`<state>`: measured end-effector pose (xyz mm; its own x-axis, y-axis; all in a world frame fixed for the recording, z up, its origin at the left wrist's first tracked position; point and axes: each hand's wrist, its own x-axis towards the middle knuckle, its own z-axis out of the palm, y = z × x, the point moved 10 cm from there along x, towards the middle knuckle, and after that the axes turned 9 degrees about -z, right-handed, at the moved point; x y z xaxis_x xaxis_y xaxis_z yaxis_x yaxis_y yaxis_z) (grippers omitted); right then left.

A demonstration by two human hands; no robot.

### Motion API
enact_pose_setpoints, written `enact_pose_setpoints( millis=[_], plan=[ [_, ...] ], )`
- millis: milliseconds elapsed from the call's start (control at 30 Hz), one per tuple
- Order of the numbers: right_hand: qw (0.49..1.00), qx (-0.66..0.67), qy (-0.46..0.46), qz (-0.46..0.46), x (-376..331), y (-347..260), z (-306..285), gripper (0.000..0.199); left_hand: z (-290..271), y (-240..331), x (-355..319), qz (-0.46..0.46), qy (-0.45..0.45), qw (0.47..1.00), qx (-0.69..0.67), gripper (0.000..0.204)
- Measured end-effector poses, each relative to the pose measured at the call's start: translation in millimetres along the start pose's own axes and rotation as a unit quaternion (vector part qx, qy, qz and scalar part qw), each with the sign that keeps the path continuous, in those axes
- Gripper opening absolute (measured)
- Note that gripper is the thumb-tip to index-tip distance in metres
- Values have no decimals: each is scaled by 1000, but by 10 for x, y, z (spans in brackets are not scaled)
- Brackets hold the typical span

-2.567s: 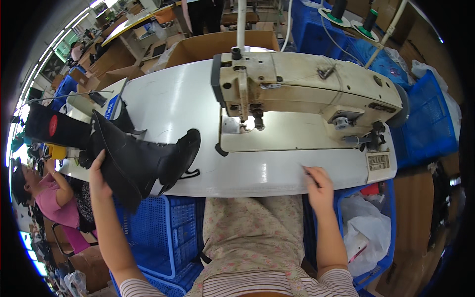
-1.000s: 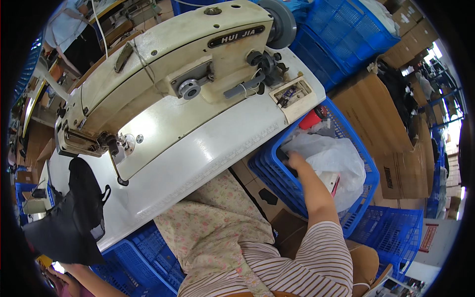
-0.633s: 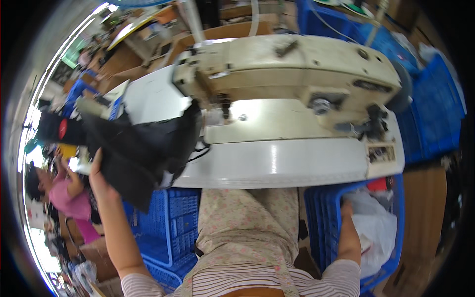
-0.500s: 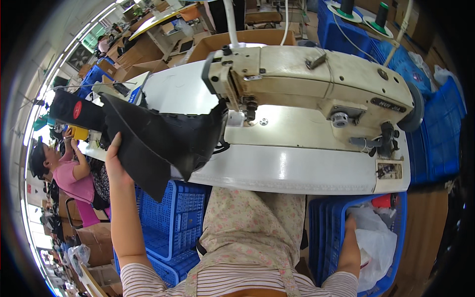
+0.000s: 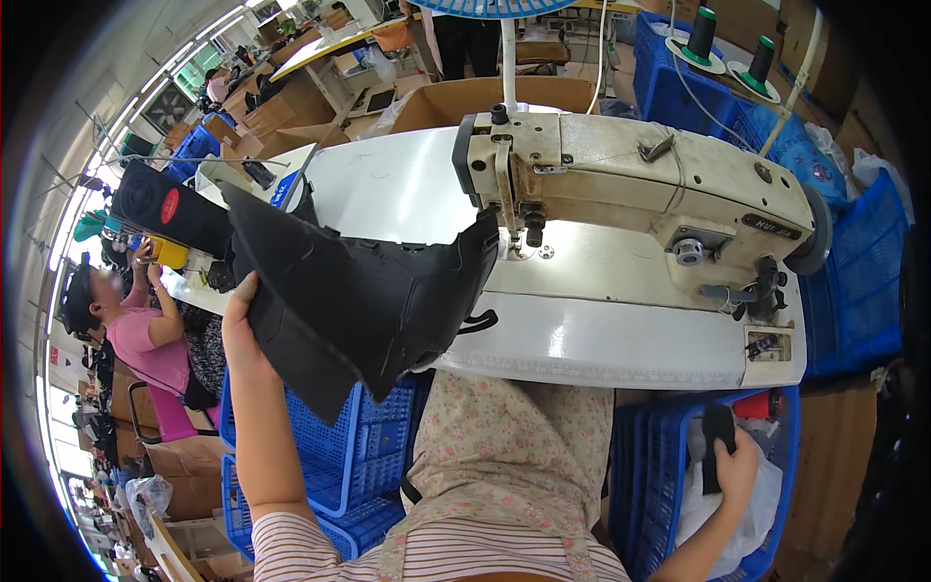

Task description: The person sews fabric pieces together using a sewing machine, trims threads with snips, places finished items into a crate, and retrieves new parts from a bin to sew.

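Observation:
My left hand [image 5: 244, 330] is closed on the left edge of a large black sewn panel [image 5: 359, 301], thumb on top and the other fingers hidden beneath. The panel is held up tilted over the left end of the sewing machine table [image 5: 582, 335], its far right edge near the needle area of the cream sewing machine [image 5: 601, 170]. A thin black loop sticks out from its right side. In my right hand [image 5: 734, 466] is a narrow black strip [image 5: 716, 436], pinched upright above the blue basket [image 5: 786, 485] at the right.
White plastic bags [image 5: 756, 504] lie in that basket. More blue baskets [image 5: 359, 451] stand under the table's left end. Thread cones [image 5: 700, 37] rise at the back right. A black speaker-like box [image 5: 170, 206] sits at the left, with a person in pink [image 5: 150, 339] beyond it.
My right hand has risen out of the basket, now holding the black strip. The view has shifted, and the panel, still in my left hand, tilts more toward me.

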<state>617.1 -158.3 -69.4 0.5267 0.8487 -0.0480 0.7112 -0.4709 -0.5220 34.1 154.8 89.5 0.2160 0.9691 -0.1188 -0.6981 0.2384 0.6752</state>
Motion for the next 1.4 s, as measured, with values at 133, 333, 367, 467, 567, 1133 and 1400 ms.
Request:
enact_pose_setpoints(
  millis=[133, 333, 367, 467, 567, 1133, 1400],
  plan=[
    [900, 322, -33, -292, -10, -1771, 10, 18, 229, -270, -275, -91, 40, 995, 23, 45],
    [679, 511, -216, -482, -220, -3565, 571, 27, 269, -643, -756, -172, 62, 982, 44, 51],
    [657, 602, -363, -270, -279, -3654, 958, 24, 176, -721, -799, -170, 60, 982, 48, 52],
    [697, 511, -388, -321, -293, -3673, 1530, 26, 102, -790, -819, -182, 86, 979, 10, 56],
    [633, 673, -381, -25, -165, -3503, 1919, 23, -199, -581, -743, -96, 110, 956, 256, 73],
    [676, 641, -359, -64, 195, -3199, 2113, 25, 477, -1681, 220, 109, -279, 671, 678, 118],
    [656, 667, -351, 21, 471, -3012, 2126, 25, 419, -2339, 162, 251, -437, 143, 852, 44]
  ],
)
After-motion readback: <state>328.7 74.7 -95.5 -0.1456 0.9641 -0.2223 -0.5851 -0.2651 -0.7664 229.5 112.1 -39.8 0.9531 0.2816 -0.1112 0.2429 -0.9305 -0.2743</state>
